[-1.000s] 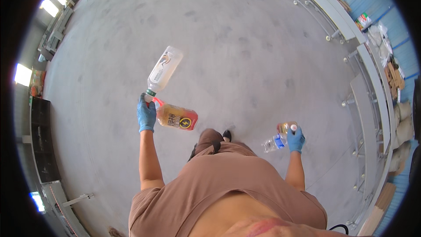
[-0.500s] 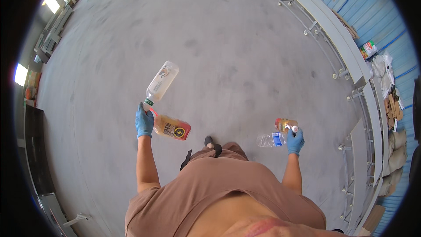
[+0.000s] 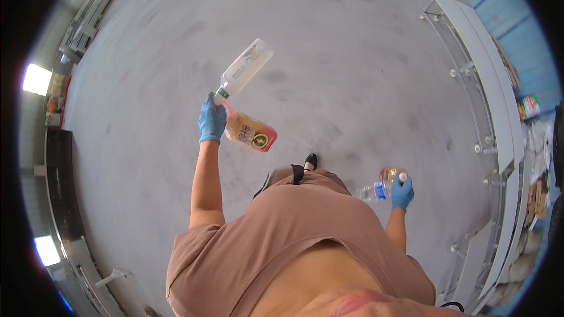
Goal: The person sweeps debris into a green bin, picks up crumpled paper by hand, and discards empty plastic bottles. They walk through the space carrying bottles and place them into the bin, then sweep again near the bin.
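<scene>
- Head view, left side: I see the left hand (image 3: 212,120) with its grip clamped at the neck ends of a clear bottle (image 3: 247,67) and a red bottle (image 3: 251,132), both out over the floor (image 3: 352,82).
- Head view, right side: the right hand (image 3: 403,194) has its grip closed around an amber bottle (image 3: 390,174) and a blue-label bottle (image 3: 371,192); I cannot tell which fingers hold which.
- My worry: with two necks sharing one grip, a loosened finger or swing could drop one.
- Gloves sliding on smooth plastic might cause the same on the right.
</scene>
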